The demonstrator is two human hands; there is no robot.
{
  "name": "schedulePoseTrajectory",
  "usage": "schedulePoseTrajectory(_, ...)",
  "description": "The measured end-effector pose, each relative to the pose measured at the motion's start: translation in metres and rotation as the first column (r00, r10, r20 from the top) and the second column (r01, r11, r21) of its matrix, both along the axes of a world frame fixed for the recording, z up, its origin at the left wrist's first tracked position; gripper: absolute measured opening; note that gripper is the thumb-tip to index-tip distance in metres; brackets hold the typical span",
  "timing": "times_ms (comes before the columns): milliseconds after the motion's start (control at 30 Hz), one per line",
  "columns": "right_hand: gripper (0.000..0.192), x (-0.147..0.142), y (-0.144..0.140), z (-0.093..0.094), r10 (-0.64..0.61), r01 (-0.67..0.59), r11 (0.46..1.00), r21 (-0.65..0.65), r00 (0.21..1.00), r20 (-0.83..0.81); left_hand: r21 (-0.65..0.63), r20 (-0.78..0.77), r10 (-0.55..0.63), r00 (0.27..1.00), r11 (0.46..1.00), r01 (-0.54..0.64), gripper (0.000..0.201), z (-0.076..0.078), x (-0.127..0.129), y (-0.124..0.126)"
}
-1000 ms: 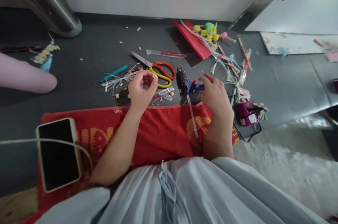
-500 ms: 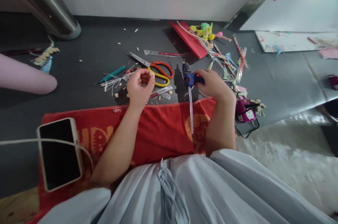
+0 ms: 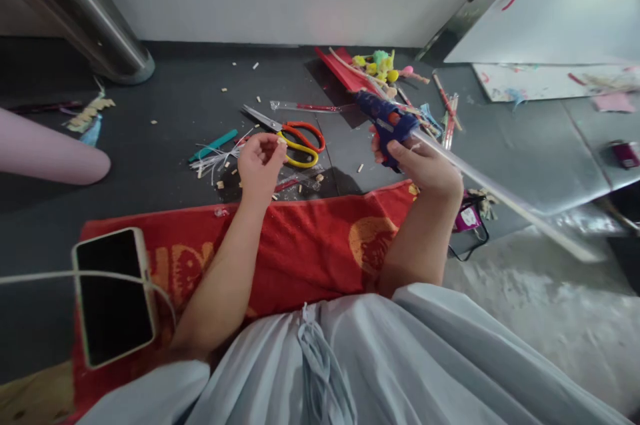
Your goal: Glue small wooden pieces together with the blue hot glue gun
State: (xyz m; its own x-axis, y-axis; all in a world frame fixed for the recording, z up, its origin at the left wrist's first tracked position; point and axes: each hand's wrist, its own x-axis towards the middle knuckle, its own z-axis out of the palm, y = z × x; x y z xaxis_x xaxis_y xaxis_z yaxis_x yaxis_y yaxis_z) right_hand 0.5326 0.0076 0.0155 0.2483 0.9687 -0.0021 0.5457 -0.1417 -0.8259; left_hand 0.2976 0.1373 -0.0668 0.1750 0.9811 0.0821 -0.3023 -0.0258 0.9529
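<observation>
My right hand (image 3: 425, 168) is closed around the blue glue gun (image 3: 387, 121), lifted off the floor, its glue stick (image 3: 500, 195) jutting right. My left hand (image 3: 259, 165) pinches a small piece (image 3: 280, 139), near the scissors (image 3: 293, 138). Risk: hot nozzle near my fingers could burn; the stick could sweep clutter.

Blue glue gun lifted, small pale piece pinched

The blue glue gun (image 3: 387, 123) is raised off the dark floor in the right hand's grip (image 3: 425, 168), tilted with its nozzle pointing up and away to the left; a long clear glue stick (image 3: 505, 197) juts from its back, slanting down to the right. A tiny pale piece (image 3: 280, 140) sits pinched at the fingertips of the left hand (image 3: 260, 168), just beside the scissors.
</observation>
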Motion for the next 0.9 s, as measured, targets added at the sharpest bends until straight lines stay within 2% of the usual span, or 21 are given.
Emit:
schedulePoseTrajectory(33, 0.048, -0.007, 0.005, 0.002, 0.049, -0.049, 0.999, 0.005, 0.991, -0.122, -0.054, 0.047, -0.011, 0.999, 0.998, 0.013, 0.021, 0.002, -0.001, 0.001)
schedulePoseTrajectory(100, 0.047, -0.020, 0.017, 0.005, 0.102, -0.100, 0.995, 0.019, 0.962, -0.255, -0.127, 0.137, -0.021, 0.990, 0.991, 0.038, 0.023, 0.006, -0.002, 0.003)
schedulePoseTrajectory(267, 0.041, -0.044, 0.039, 0.008, 0.099, -0.093, 0.995, 0.035, 0.956, -0.277, -0.187, 0.297, -0.036, 0.954, 0.978, 0.095, 0.029, 0.014, -0.007, 0.005)
schedulePoseTrajectory(400, 0.029, -0.050, 0.043, 0.009, 0.171, -0.144, 0.984, 0.105, 0.928, -0.332, -0.252, 0.429, -0.113, 0.896, 0.938, 0.239, 0.034, 0.018, -0.015, 0.005)
schedulePoseTrajectory(533, 0.029, -0.051, 0.041, 0.014, 0.240, -0.206, 0.970, 0.132, 0.910, -0.339, -0.269, 0.463, -0.179, 0.868, 0.905, 0.330, 0.038, 0.021, -0.021, 0.005)
schedulePoseTrajectory(633, 0.033, -0.053, 0.041, 0.020, 0.251, -0.228, 0.967, 0.113, 0.924, -0.289, -0.237, 0.419, -0.186, 0.888, 0.922, 0.305, 0.038, 0.021, -0.021, 0.005)
schedulePoseTrajectory(733, 0.034, -0.055, 0.042, 0.022, 0.231, -0.213, 0.972, 0.099, 0.942, -0.244, -0.154, 0.337, -0.154, 0.929, 0.964, 0.216, 0.039, 0.017, -0.018, 0.005)
schedulePoseTrajectory(833, 0.030, -0.058, 0.046, 0.015, 0.155, -0.136, 0.985, 0.103, 0.968, -0.199, -0.020, 0.226, -0.119, 0.967, 0.992, 0.127, 0.039, 0.012, -0.013, 0.003)
schedulePoseTrajectory(900, 0.029, -0.062, 0.051, 0.007, 0.090, -0.070, 0.990, 0.120, 0.981, -0.170, 0.075, 0.162, -0.120, 0.979, 0.991, 0.109, 0.036, 0.009, -0.010, 0.001)
